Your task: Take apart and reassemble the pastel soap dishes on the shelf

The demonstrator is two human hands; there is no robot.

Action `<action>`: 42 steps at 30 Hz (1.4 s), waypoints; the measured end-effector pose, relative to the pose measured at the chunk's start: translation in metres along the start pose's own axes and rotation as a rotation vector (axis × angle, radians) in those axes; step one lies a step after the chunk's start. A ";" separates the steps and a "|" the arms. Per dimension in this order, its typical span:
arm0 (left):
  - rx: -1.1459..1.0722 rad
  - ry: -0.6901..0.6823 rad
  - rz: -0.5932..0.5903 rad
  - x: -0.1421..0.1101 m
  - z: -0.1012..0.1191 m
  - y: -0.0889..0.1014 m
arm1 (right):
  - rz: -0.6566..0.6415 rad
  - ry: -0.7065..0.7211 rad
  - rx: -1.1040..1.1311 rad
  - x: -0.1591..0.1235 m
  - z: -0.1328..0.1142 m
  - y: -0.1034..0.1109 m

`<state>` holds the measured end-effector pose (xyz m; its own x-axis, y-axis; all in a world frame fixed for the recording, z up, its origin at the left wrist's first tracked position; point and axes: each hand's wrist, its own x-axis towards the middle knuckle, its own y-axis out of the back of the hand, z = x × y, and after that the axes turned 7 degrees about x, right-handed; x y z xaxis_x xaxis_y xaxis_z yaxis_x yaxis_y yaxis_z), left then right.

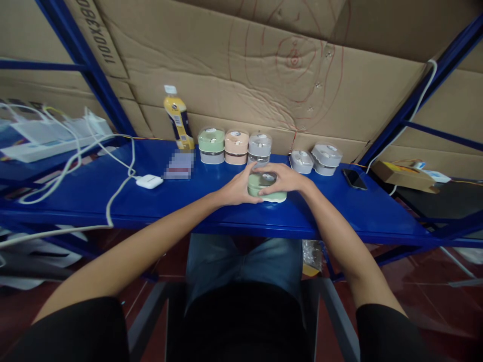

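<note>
A low green lidded container (274, 196) sits on the blue table near its front edge, between my two hands. My left hand (238, 189) curves around its left side, with the thumb low at the front. Over the top and right side reaches my right hand (286, 178), its fingers bent onto the lid. Just behind stand a taller green container (212, 146), a peach container (236, 147) and a grey container (260, 144) in a row. To the right are a low grey container (301, 162) and a taller grey container (326, 159).
A yellow drink bottle (178, 120) stands at the back left, with a blurred-out flat item (180, 165) before it. Left of that lie a white case (149, 181) and white cables (132, 161). A phone (354, 178) lies at right, near an open cardboard box (402, 177). Cardboard (211, 65) walls the back.
</note>
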<state>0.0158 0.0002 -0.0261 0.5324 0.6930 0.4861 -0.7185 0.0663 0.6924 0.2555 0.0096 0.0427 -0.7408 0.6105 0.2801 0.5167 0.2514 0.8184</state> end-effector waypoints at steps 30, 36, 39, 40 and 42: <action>0.236 0.033 0.000 -0.006 -0.007 -0.001 | 0.721 -0.913 -0.612 -0.011 0.066 0.064; 0.242 0.049 -0.023 -0.007 -0.006 0.000 | 0.748 -0.998 -0.710 0.008 0.081 0.046; 0.240 0.057 -0.031 -0.007 -0.004 0.000 | 0.791 -0.920 -0.761 0.007 0.086 0.042; 0.238 0.057 -0.033 -0.006 -0.004 0.000 | 0.806 -0.879 -0.780 0.005 0.086 0.041; 0.238 0.055 -0.039 -0.006 -0.003 0.001 | 0.816 -0.809 -0.806 0.003 0.083 0.040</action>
<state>0.0105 -0.0022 -0.0300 0.5279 0.7317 0.4311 -0.5688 -0.0723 0.8193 0.3094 0.0838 0.0350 0.2364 0.7012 0.6727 0.0867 -0.7047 0.7041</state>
